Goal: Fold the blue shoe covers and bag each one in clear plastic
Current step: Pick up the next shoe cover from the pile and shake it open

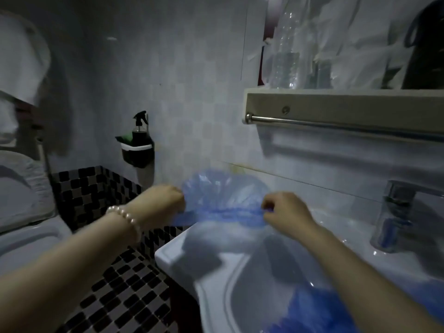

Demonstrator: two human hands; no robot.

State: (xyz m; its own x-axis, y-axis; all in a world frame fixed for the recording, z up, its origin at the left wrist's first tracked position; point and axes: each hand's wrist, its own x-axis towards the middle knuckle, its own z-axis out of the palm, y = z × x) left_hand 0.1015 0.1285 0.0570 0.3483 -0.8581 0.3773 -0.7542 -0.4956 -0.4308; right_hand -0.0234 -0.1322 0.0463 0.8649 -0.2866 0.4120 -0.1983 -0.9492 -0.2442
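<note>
- Head view:
- While held up over the left rim of the sink (168, 257), stretched between both hands: one blue shoe cover (223, 200), its gathered elastic edge running from hand to hand, the thin film fanned out above that edge.
- Left hand (169, 198): fingers curled round the left end of the shoe cover, gripping it; a pearl bracelet (125, 216) on that wrist.
- Right hand (283, 210): fingers bent, pinching the right end of the elastic edge.
- Under the shoe cover, hanging down to the basin: a clear plastic bag (216, 246), blurred; not possible to tell which hand holds it, or whether any does.
- Low in the basin, at the bottom edge of the frame, beside the right forearm: more blue covers (319, 313), in a crumpled heap.
- Around: a chrome tap (394, 212) at the right, well apart from the right hand; above it a wall shelf (336, 102) with a metal rail (336, 123) along its front, clear bottles and white plastic bags standing on it.
- On the tiled wall behind the left hand: a black holder (137, 152) with a spray bottle (140, 131) in it.
- At the far left: a toilet (21, 212), near the left forearm.
- Open room: between the shelf rail above and the sink rim below, free wall behind the shoe cover; to the left of the sink, a checkered tile ledge (125, 292) under the left forearm.
</note>
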